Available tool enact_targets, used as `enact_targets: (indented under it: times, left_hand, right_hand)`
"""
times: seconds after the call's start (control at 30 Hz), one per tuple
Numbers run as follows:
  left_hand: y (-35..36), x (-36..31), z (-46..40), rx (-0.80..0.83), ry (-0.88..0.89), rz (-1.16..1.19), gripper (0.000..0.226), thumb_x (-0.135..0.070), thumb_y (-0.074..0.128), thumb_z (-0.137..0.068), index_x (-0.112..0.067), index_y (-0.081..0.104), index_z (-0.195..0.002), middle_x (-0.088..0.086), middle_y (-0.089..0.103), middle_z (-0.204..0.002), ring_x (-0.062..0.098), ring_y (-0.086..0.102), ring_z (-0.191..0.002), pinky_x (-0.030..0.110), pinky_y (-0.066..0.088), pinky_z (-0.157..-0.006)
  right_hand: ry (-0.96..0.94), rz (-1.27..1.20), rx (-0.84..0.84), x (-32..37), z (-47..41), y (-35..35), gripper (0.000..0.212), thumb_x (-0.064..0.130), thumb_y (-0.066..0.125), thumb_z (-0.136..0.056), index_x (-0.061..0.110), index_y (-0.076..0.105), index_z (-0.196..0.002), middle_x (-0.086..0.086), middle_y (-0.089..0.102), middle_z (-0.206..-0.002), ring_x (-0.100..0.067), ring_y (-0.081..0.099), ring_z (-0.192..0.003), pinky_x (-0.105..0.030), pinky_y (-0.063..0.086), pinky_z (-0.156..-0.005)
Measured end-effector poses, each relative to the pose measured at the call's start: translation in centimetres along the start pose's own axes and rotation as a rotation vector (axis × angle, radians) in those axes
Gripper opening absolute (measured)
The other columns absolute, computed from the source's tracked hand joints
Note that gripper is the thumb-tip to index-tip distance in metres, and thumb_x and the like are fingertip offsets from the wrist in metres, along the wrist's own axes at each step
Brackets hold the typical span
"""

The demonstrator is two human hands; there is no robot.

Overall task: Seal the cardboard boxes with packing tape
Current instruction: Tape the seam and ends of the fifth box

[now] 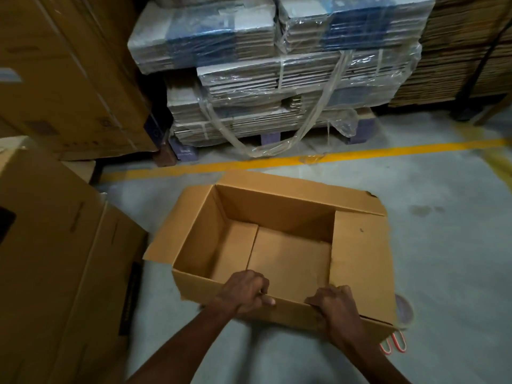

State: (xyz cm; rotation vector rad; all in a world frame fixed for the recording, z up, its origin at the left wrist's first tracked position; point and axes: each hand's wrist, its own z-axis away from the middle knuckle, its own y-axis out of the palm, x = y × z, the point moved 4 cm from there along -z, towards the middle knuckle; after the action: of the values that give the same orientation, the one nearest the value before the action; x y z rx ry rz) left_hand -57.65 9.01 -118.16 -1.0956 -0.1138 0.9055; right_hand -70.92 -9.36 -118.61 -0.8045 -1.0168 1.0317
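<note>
Your left hand (pixel 243 293) and right hand (pixel 336 310) both grip the near wall of the open cardboard box (pixel 277 245), fingers curled over the rim into the inside, thumbs outside. Box sits on the concrete floor (pixel 443 245), flaps spread outward, nothing inside. Something w/ red-and-white loops (pixel 393 345) pokes out at the box's near right corner; can't tell what it is. Big carton (pixel 55 259) stands just left. Yellow floor line (pixel 277 162) runs beyond, w/ shrink-wrapped flat cardboard stacks (pixel 277 79) behind it.
</note>
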Motion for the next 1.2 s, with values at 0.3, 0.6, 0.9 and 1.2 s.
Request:
enact_targets:
  times: [0.3, 0.6, 0.9, 1.2]
  left_hand:
    - [4.6, -5.6, 0.8, -0.026, 0.047, 0.050, 0.043, -0.058, 0.057, -0.096, -0.017, 0.067, -0.102, 0.006, 0.070, -0.104, 0.023, 0.061, -0.092, 0.034, 0.040, -0.074]
    - [0.7, 9.3, 8.5, -0.854, -0.458, 0.264, 0.028, -0.046, 0.062, -0.096, -0.025, 0.069, -0.113, 0.001, 0.067, -0.121, 0.023, 0.058, -0.113, 0.044, 0.046, -0.098]
    - [4.2, 18.7, 16.6, -0.667, -1.053, 1.111, 0.072, -0.035, 0.065, -0.099, -0.013, 0.031, -0.159, 0.027, 0.046, -0.150, 0.049, 0.050, -0.130, 0.062, 0.046, -0.103]
    - [-3.4, 11.7, 20.9, -1.033, -0.920, 0.779, 0.035, -0.015, 0.075, -0.092, -0.005, 0.068, -0.125, 0.018, 0.071, -0.114, 0.032, 0.067, -0.095, 0.035, 0.053, -0.067]
  right_hand:
    - [0.084, -0.085, 0.044, -5.7, 1.4, -0.7, 0.028, 0.017, 0.065, -0.085, 0.038, 0.075, -0.100, 0.015, 0.057, -0.096, -0.006, 0.052, -0.091, -0.018, 0.041, -0.078]
    - [0.059, -0.178, 0.234, -6.1, 0.6, 1.3, 0.046, 0.005, 0.060, -0.069, 0.048, 0.057, -0.055, 0.022, 0.057, -0.074, 0.001, 0.056, -0.074, -0.006, 0.038, -0.061]
    - [0.078, -0.547, 0.137, -5.5, -0.6, -1.5, 0.019, 0.016, 0.074, -0.089, 0.033, 0.074, -0.098, 0.006, 0.076, -0.093, -0.001, 0.068, -0.085, -0.013, 0.052, -0.074]
    - [0.039, -0.467, 0.124, -4.5, -0.3, -1.8, 0.010, 0.032, 0.077, -0.089, 0.027, 0.074, -0.097, 0.013, 0.073, -0.087, -0.001, 0.066, -0.082, -0.029, 0.055, -0.079]
